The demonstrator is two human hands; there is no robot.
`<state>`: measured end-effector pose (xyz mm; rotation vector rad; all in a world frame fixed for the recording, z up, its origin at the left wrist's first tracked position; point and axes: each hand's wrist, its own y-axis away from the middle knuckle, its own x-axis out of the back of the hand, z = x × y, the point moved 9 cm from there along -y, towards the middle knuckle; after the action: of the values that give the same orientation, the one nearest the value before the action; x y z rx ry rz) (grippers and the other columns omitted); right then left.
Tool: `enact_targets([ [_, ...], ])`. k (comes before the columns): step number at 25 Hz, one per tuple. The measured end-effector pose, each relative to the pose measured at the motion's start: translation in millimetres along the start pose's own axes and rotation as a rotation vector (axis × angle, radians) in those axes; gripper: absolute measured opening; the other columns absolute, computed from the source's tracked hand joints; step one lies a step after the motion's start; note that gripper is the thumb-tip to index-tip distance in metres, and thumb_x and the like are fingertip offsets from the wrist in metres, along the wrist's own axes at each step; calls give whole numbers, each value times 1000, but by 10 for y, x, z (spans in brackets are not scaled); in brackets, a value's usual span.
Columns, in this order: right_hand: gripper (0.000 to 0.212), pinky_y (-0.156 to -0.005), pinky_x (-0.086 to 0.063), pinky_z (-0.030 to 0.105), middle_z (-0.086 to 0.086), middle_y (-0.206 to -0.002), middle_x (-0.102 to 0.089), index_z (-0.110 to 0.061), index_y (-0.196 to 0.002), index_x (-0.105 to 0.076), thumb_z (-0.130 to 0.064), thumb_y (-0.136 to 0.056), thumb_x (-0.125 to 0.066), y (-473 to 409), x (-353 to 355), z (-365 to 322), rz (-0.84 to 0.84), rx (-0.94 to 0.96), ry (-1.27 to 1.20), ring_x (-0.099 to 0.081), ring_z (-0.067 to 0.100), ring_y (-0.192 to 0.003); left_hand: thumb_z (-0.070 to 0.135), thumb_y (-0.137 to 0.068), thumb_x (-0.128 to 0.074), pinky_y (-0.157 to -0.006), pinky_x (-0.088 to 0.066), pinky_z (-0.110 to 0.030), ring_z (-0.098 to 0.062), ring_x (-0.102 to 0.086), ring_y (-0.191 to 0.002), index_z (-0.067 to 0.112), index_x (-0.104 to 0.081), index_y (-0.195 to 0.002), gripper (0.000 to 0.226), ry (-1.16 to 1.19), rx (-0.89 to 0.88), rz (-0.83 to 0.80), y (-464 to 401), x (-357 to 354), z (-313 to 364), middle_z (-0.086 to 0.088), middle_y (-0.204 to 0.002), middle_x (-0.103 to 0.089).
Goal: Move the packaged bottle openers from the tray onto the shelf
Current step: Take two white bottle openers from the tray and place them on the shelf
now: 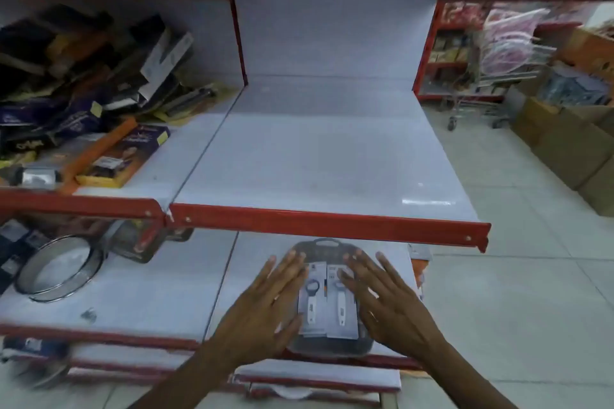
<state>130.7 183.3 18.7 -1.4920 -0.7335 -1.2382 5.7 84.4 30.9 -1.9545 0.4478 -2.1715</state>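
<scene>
A dark grey tray lies on the lower shelf, under the red front edge of the white shelf above it. On the tray lie packaged bottle openers in white cards, side by side. My left hand hovers flat over the tray's left side with fingers spread. Over the tray's right side is my right hand, also flat with fingers spread. Neither hand holds anything. Parts of the packages are hidden under my fingers.
The left shelf section holds a heap of boxed kitchen goods. A round metal sieve lies on the lower shelf at left. Cardboard boxes and a shopping cart stand on the tiled floor at right.
</scene>
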Motion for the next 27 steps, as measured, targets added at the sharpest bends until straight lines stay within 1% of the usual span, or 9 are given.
enact_targets([
  [3, 84, -121, -13, 44, -4, -161, -4, -24, -152, -19, -32, -85, -69, 2, -788, 275, -364, -239, -214, -15, 23, -150, 52, -94, -48, -122, -28, -34, -18, -14, -153, 20, -16, -156, 77, 94, 114, -334, -134, -770, -221, 2, -164, -5],
  [6, 104, -117, -29, 41, 6, -161, -26, -15, -151, -20, -48, -72, -79, -131, -1347, 423, -620, -267, -220, -33, 29, -144, 47, -85, -70, -114, -38, -38, -27, -27, -150, 13, 0, -157, 105, 117, 144, -701, -367, -1462, -361, -6, -168, -4],
  [8, 119, -116, -30, 43, 9, -160, -25, -11, -150, -19, -56, -61, -83, -239, -1609, 483, -721, -219, -127, -31, 33, -144, 44, -78, -79, -113, -40, -41, -32, -31, -148, 8, 3, -156, 118, 86, 128, -811, -518, -1720, -448, -12, -167, -8],
  [11, 137, -121, -8, 47, 11, -164, -7, -8, -153, -11, -67, -51, -81, -323, -1910, 502, -758, -152, 28, -7, 36, -151, 45, -73, -83, -123, -17, -42, -37, -10, -153, 5, 4, -155, 126, 55, 93, -863, -630, -1928, -482, -14, -167, -5],
  [14, 140, -121, 7, 53, 9, -161, -15, -8, -151, -20, -63, -42, -88, -397, -2016, 546, -632, -149, 90, 14, 34, -149, 44, -66, -88, -124, -11, -44, -36, -7, -154, 11, 1, -156, 130, 86, 141, -845, -683, -1982, -569, -12, -167, -6],
  [18, 117, -117, -31, 53, 11, -155, -36, -12, -147, -33, -40, -51, -95, -472, -1698, 567, -487, -282, -40, -22, 41, -146, 54, -61, -87, -119, -30, -47, -40, -27, -148, 17, -6, -155, 130, -25, 131, -672, -685, -1819, -630, -10, -167, -12],
  [21, 82, -97, -53, 40, 6, -141, -51, -21, -134, -49, -20, -63, -89, -421, -1214, 574, -442, -438, -346, -55, 31, -124, 24, -70, -89, -97, -54, -33, -28, -63, -118, 20, -37, -145, 91, 252, 304, -450, -573, -1380, -629, -8, -151, -43],
  [24, 25, -83, -57, 25, -2, -104, -73, -26, -94, -73, -12, -75, -80, -373, -579, 447, -340, -515, -575, -69, 17, -90, 10, -82, -77, -86, -47, -10, -21, -67, -106, 17, -66, -119, 39, 465, 420, -270, -352, -776, -580, -3, -124, -68],
  [27, 16, -79, -51, 8, -8, -97, -75, -26, -90, -77, -12, -83, -74, -335, 204, 255, -210, -524, -610, -66, 5, -79, 18, -86, -74, -83, -50, -4, 8, -65, -94, 30, -71, -105, 24, 516, 407, -51, -201, 40, -476, 27, -105, -69],
])
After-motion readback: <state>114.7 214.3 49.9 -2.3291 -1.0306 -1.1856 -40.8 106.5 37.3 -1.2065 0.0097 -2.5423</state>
